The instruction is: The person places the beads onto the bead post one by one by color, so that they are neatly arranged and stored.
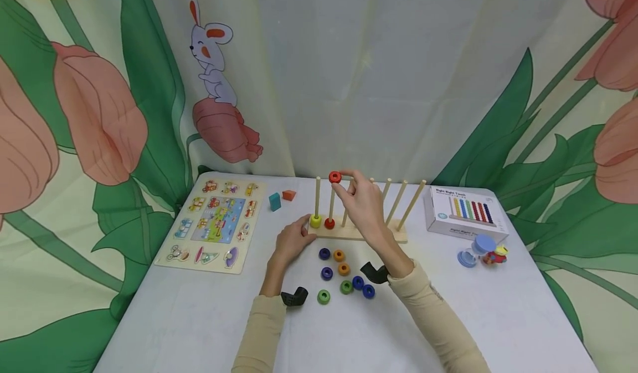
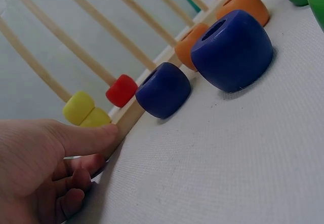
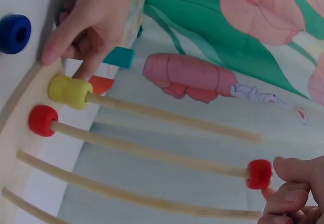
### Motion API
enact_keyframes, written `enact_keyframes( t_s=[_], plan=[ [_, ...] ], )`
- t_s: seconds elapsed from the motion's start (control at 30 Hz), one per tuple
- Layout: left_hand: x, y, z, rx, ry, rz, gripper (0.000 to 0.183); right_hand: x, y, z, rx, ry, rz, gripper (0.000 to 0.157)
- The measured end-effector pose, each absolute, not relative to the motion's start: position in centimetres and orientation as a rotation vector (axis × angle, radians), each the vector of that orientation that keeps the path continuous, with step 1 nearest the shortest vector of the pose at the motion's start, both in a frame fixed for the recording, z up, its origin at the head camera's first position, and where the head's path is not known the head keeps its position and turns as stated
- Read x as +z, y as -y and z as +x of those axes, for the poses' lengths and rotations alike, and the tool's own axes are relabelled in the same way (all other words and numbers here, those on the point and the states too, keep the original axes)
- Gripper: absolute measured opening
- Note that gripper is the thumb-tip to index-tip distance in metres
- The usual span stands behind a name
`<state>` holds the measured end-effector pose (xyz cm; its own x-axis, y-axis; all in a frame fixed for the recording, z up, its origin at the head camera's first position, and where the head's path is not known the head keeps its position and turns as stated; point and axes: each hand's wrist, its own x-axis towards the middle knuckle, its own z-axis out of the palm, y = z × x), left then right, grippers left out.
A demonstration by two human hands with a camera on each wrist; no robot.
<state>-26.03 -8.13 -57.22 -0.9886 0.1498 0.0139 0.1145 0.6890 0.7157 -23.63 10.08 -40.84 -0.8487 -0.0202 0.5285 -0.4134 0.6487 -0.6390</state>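
A wooden peg stand (image 1: 369, 233) with several upright rods stands near the back of the table. Its left end is held by my left hand (image 1: 293, 241), thumb on the front edge and index finger behind. Two yellow beads (image 3: 71, 91) sit stacked on the first rod, and one red bead (image 3: 43, 120) lies at the foot of the second. Over that second rod's tip, my right hand (image 1: 361, 201) pinches another red bead (image 1: 335, 177); in the right wrist view the rod's end meets this bead (image 3: 259, 174).
Loose dark blue (image 1: 326, 273), orange (image 1: 344, 269), green (image 1: 323, 296) and blue beads (image 1: 368, 291) lie before the stand. A picture puzzle board (image 1: 226, 196) and teal (image 1: 274, 201) and orange blocks (image 1: 289, 195) are left; a white box (image 1: 466, 212) and small toys (image 1: 483, 244) are right.
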Motion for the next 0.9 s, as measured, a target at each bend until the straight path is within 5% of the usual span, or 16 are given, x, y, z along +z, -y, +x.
enact_keyframes(
  t_s=[0.9],
  plan=[
    [-57.4, 8.1, -26.1, 1.22, -2.816, 0.197, 0.063, -53.4, -15.3, -13.6, 1.052, 2.976, 0.155, 0.027]
  ],
)
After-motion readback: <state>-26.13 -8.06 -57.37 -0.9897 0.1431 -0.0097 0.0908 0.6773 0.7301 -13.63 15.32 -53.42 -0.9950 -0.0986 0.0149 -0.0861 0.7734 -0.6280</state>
